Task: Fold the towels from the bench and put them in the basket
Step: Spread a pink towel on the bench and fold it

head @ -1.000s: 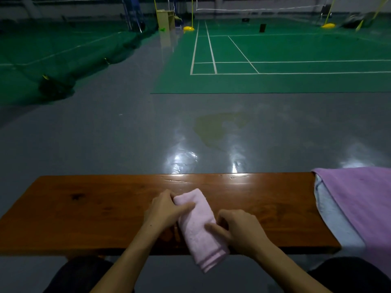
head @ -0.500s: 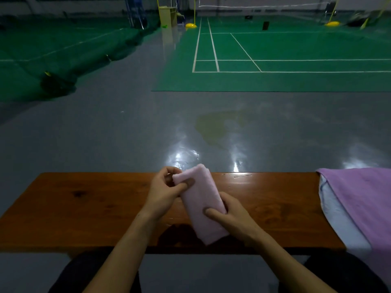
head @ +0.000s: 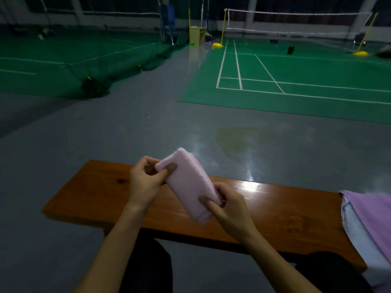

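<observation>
1. The pink towel [head: 188, 185] is already folded into a narrow, thick bundle and is held in the air above the wooden bench [head: 101, 193], in front of the person; it does not touch the wood.
2. The left hand [head: 146, 182] pinches the far end of the bundle, with the thumb on top and the fingers curled behind. The right hand [head: 230, 208] pinches the near end in the same way, thumb on the upper face.
3. The long axis of the towel runs from about 11 o'clock, the far end, to about 5 o'clock, the near end. The far end is higher, so the bundle is tilted, not level.
4. To do this step well, I think both pinches should remain firm on the layers, because the folded edges at the far end can open when one hand lets go.
5. The basket is not visible in this view, so its direction cannot be told. The person should carry the bundle flat and lay it down with the folds kept together.
6. At 3 o'clock on the bench, well apart from the hands, a purple towel [head: 372, 214] lies over a pale towel [head: 355, 233]; these are not yet folded.
</observation>
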The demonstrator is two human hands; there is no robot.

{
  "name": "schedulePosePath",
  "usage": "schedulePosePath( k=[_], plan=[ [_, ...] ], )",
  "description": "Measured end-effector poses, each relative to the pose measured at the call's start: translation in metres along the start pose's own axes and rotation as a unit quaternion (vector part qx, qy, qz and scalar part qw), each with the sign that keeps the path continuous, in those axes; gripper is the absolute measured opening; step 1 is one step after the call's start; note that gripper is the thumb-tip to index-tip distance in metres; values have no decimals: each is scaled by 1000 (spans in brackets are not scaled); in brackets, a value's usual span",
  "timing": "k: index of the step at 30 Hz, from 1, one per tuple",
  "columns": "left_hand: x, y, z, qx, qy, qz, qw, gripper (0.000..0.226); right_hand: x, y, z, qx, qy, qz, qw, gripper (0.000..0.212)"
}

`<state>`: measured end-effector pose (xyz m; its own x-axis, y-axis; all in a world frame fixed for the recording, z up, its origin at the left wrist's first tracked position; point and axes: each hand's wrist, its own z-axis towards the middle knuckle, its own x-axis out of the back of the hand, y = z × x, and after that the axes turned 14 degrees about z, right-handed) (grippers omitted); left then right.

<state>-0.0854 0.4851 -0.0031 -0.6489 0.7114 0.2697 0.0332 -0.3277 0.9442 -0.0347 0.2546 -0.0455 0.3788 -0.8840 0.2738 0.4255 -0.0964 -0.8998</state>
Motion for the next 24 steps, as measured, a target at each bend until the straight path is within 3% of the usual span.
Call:
schedulePosePath(
  k=[7,14,24],
  plan=[
    [128,-14,-18,4,133,-5,991,40,-92,-63,19,79,-70,21,994,21],
    [266,-77,-76,67,242,26,968,36,-224,-93,2,78,-233,39,968,40],
    [406,-209,-205,198,339,90,915,31,-410,-93,-78,-39,-511,-35,858,29]
  ],
)
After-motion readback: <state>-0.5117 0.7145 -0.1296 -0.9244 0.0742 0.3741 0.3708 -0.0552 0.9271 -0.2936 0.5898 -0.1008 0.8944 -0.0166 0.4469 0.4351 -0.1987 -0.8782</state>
